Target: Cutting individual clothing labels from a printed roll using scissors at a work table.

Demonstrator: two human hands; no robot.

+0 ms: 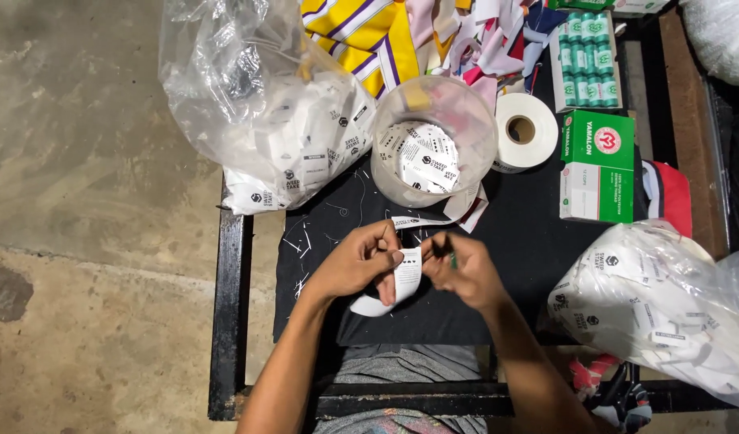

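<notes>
We note left hand (355, 264) pinching the label strip (406, 277) just beside right hand (464, 272), which pinches a small green tool (452, 259); judged mid-cutting, tub (432, 141) ahead.

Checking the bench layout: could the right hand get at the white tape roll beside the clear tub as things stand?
Probably yes: the white tape roll lies uncovered on the black cloth, with bare cloth between it and the right hand.
</notes>
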